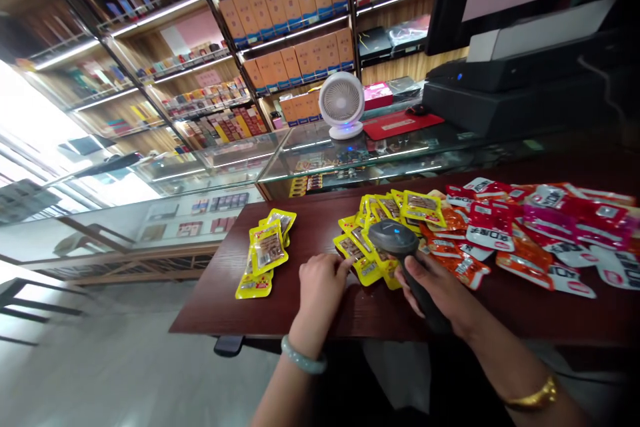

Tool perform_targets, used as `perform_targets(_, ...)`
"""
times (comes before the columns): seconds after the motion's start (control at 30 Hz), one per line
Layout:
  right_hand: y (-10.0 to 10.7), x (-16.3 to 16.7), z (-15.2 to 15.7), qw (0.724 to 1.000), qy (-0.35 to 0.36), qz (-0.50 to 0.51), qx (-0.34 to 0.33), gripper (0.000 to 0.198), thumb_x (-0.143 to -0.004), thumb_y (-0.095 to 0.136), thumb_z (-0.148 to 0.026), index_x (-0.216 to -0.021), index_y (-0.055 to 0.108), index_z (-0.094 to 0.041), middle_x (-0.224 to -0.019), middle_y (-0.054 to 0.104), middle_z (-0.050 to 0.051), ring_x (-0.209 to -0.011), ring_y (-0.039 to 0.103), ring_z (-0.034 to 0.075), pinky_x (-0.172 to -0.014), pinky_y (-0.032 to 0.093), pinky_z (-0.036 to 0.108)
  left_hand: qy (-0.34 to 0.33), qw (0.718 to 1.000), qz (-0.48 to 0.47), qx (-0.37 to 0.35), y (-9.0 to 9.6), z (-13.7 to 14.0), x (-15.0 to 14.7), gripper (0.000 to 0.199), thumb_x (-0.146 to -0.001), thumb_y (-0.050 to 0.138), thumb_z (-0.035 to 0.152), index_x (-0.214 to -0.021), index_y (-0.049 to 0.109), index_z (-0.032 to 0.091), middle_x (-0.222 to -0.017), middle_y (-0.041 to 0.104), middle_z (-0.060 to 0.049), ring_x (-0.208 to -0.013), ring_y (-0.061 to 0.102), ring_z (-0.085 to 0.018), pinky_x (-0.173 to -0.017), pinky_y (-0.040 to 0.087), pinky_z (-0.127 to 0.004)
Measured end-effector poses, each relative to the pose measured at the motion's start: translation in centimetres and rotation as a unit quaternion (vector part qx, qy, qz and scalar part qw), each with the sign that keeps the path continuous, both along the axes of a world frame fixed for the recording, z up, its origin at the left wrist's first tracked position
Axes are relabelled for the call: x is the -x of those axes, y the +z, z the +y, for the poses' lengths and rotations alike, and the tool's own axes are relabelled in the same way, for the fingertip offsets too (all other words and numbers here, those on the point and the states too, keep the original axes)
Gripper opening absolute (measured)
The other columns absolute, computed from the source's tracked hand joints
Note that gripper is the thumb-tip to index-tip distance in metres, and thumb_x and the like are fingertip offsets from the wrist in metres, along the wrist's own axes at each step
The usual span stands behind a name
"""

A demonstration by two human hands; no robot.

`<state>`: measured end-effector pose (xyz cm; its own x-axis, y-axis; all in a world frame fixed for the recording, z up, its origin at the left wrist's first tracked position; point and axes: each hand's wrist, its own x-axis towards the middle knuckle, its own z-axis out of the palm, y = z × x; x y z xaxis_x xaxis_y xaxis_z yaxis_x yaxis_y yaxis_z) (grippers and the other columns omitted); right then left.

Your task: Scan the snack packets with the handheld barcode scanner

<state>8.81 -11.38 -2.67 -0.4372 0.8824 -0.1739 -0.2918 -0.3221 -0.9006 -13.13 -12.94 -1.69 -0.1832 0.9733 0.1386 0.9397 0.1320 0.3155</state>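
Observation:
My right hand (445, 290) is wrapped round the handle of a black barcode scanner (395, 237). The scanner's head, with a small blue light, is over a heap of yellow snack packets (377, 210). At the left edge of that heap, my left hand (323, 280) has its fingers curled and pinches the edge of a yellow snack packet (350, 248); the undersides of its fingers are hidden. Further left lies a smaller pile of yellow packets (267, 250). Beyond the scanner, red, orange and pink snack packets (530, 227) are spread across the right side.
Everything lies on a dark red wooden table (210, 300). Behind it stand a glass display counter (295, 153), a white fan (341, 103), a red mat (400, 123) with a mouse, and a black monitor (450, 7). Shelves of boxes (285, 7) line the wall.

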Motion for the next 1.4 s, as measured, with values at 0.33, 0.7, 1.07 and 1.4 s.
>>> perform_targets(0.33, 0.1, -0.2, -0.7, 0.999, 0.004, -0.002, 0.054, 0.043, -0.078, 0.067, -0.061, -0.084, 0.047, -0.023, -0.067, 0.055, -0.007, -0.038, 0.046, 0.004, -0.034, 0.036, 0.015, 0.055, 0.99, -0.13, 0.016, -1.4, 1.1, 1.1, 0.015, -0.089, 0.051, 0.034, -0.083, 0.056, 0.021, -0.078, 0.065, -0.001, -0.07, 0.057, -0.015, -0.061, 0.032, -0.024)
perform_targets(0.7, -0.2, 3.7, -1.2, 0.997, 0.062, -0.004, 0.041, 0.049, -0.074, 0.067, -0.066, -0.086, 0.046, -0.023, -0.062, 0.053, -0.009, -0.035, 0.044, 0.003, -0.031, 0.035, 0.014, 0.034, 0.917, -0.392, -0.066, -2.6, -1.8, 6.2, 0.022, -0.084, 0.055, 0.042, -0.08, 0.052, 0.021, -0.074, 0.063, 0.002, -0.069, 0.059, -0.014, -0.06, 0.041, -0.021)
perform_targets(1.07, 0.0, 7.1, -1.3, 0.993, 0.113, 0.015, -0.006, 0.042, -0.083, 0.061, -0.061, -0.086, 0.048, -0.022, -0.065, 0.051, -0.008, -0.036, 0.045, 0.003, -0.031, 0.036, 0.014, 0.081, 0.938, -0.325, -0.085, -3.1, -3.4, 8.4, 0.02, -0.086, 0.051, 0.04, -0.081, 0.052, 0.021, -0.072, 0.063, 0.001, -0.07, 0.06, -0.015, -0.064, 0.041, -0.024)
perform_targets(1.4, -0.4, 8.0, -1.7, 0.992, 0.124, -0.002, 0.023, 0.044, -0.08, 0.065, -0.061, -0.092, 0.05, -0.022, -0.063, 0.051, -0.009, -0.035, 0.043, 0.003, -0.031, 0.036, 0.013, 0.27, 0.962, -0.012, 0.027, -0.2, -1.5, 14.1, 0.029, -0.093, 0.038, 0.041, -0.102, 0.058, 0.022, -0.1, 0.07, -0.013, -0.092, 0.066, -0.03, -0.067, 0.041, -0.033)
